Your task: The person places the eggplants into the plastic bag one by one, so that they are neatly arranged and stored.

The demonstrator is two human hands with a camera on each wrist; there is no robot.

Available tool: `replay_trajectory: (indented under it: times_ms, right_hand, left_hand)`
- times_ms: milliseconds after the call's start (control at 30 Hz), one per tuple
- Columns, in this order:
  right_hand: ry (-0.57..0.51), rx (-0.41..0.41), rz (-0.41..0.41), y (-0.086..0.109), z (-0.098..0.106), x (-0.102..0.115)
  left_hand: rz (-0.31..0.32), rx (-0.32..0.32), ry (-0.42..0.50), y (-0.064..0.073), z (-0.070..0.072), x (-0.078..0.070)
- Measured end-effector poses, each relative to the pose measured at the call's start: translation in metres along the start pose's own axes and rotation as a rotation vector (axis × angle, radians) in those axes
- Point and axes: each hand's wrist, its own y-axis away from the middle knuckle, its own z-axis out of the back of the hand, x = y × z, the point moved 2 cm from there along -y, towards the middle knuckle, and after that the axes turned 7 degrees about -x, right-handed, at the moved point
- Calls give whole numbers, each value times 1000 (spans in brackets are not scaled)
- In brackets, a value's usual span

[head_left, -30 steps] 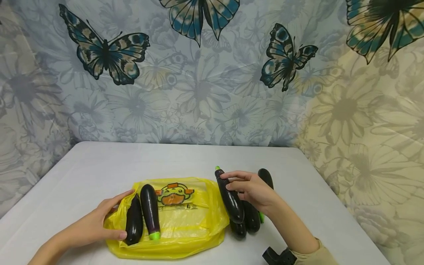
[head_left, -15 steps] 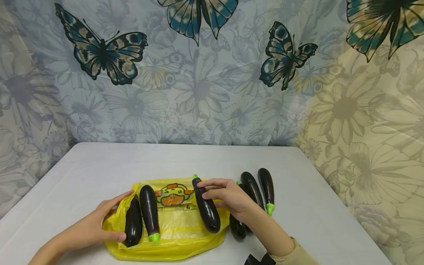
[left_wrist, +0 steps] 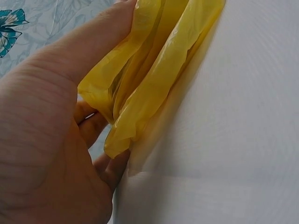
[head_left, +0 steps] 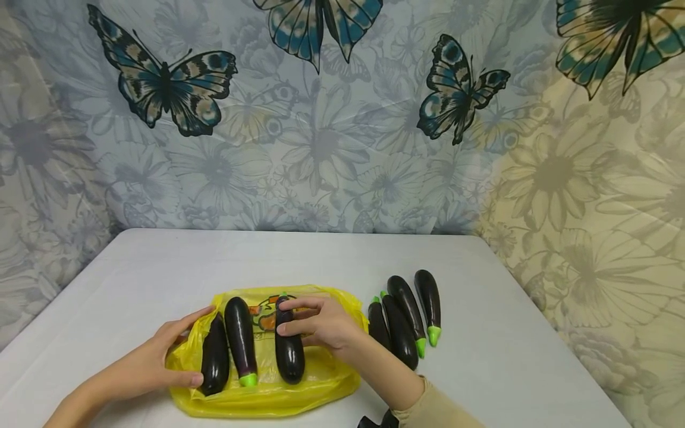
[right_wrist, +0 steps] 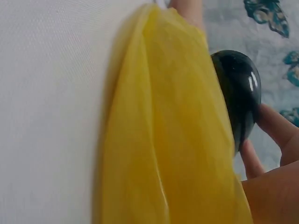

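A yellow plastic bag (head_left: 267, 407) with a duck print lies flat on the table. My left hand (head_left: 152, 364) grips its left side, thumb against a dark eggplant (head_left: 215, 356) there and the other fingers behind the plastic. Beside that one lies a second eggplant (head_left: 242, 339), green end toward me. Over the bag's middle, my right hand (head_left: 329, 330) holds a third eggplant (head_left: 291, 359) between thumb and fingers, green tip pointing away, partly covering the print. In the right wrist view, the bag (right_wrist: 168, 121) hides part of this glossy eggplant (right_wrist: 238, 93).
Several more eggplants (head_left: 407, 303) lie side by side right of the bag, partly behind my right forearm. The white table (head_left: 497, 356) ends at a wall (head_left: 321, 148) covered in flowers and butterflies. A black object (head_left: 380, 421) shows beside the right sleeve.
My right hand has carried its eggplant leftward from the pile to above the bag, turning it more upright in view. The left hand has stayed in place.
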Motion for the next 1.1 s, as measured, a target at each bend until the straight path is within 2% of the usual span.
replay_trajectory:
  times_ms: [167,300,433,700,833,1100]
  right_hand:
    - [51,53,0,-3,-14,-10]
    - [85,34,5,-3,-18,-15]
    - [102,10,10,-4,-19,-17]
    - [179,31,24,-5,-28,-21]
    - [181,16,18,-5,-30,-23]
    - [148,-8,0,-4,-29,-24]
  left_hand:
    - [11,6,1,-1,-2,0]
    - [26,12,6,-2,-2,-1]
    - [15,7,3,-2,-1,-1]
    - [-20,-1,5,-1,1,2]
    - [-39,-10,8,0,1,2]
    - [-11,5,14,0,-1,1]
